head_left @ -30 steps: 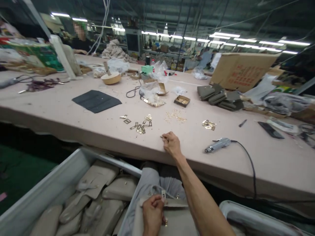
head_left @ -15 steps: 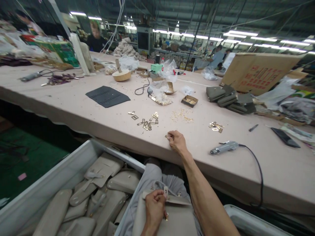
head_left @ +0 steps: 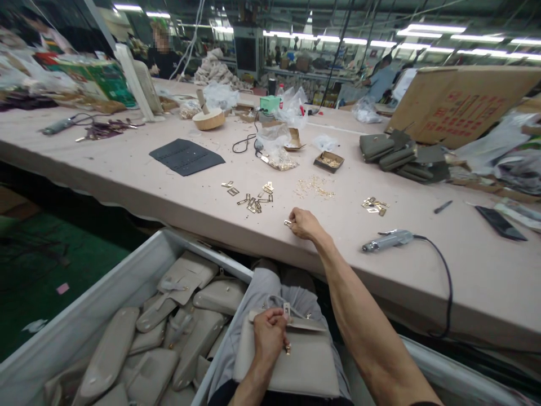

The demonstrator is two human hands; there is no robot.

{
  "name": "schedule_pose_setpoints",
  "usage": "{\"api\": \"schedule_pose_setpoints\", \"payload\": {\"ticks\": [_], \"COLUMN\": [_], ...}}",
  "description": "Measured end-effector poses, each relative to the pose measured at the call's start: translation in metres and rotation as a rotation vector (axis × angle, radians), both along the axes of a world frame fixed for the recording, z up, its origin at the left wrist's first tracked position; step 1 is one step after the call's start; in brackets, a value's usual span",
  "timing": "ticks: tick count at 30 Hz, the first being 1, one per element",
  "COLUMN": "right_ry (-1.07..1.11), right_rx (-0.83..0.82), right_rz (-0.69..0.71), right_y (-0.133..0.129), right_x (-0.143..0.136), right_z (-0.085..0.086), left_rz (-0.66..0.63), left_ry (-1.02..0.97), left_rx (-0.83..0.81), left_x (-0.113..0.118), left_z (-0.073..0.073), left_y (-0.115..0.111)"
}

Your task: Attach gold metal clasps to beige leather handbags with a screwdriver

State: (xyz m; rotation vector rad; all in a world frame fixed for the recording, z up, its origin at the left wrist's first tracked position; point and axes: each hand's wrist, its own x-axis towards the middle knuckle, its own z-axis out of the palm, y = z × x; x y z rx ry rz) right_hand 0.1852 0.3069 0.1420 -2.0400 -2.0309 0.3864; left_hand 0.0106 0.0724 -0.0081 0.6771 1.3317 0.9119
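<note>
My view has tipped downward. My right hand (head_left: 305,224) pinches a small metal plate (head_left: 287,224); my left hand (head_left: 269,337) grips the bag flap (head_left: 310,326).

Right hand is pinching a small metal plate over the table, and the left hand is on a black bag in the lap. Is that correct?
Not quite. The bag is greyish beige, not black; the head view shows it. The left hand is on it in the lap, and the right hand pinches a small metal plate over the table.
</note>
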Motion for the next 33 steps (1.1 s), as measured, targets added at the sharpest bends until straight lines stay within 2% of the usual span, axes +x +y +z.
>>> {"api": "schedule_pose_setpoints", "payload": {"ticks": [4, 7, 9, 12, 16, 19, 21, 25, 33], "right_ry": [0.008, 0.044, 0.168, 0.536, 0.967, 1.099, 1.141, 1.201, 1.232], "right_rx": [-0.006, 0.003, 0.103, 0.238, 0.141, -0.008, -0.088, -0.114, -0.16], "right_rz": [0.017, 0.029, 0.025, 0.048, -0.017, -0.136, -0.215, -0.346, -0.389], "right_y": [0.002, -0.007, -0.024, -0.065, -0.139, -0.188, -0.211, -0.229, -0.231], "right_x": [-0.003, -0.007, -0.009, -0.01, -0.014, -0.019, -0.021, -0.023, -0.032], "right_z": [0.003, 0.006, 0.008, 0.001, -0.031, -0.067, -0.089, -0.115, -0.128], "left_rz": [-0.005, -0.006, -0.007, -0.015, -0.02, -0.033, -0.047, -0.087, -0.141], "left_ry": [0.004, 0.012, 0.006, -0.02, -0.044, -0.049, -0.036, -0.026, -0.037], "left_rx": [0.013, 0.011, 0.012, 0.013, -0.008, -0.027, -0.038, -0.029, -0.009], "left_x": [0.001, 0.0, 0.0, -0.001, -0.001, -0.001, -0.001, -0.001, -0.005], "left_z": [-0.001, -0.001, 0.001, 0.004, 0.005, 0.003, 0.003, 0.002, 0.002], "left_y": [0.001, 0.001, 0.0, -0.001, 0.0, 0.001, 0.002, 0.002, 0.001]}}
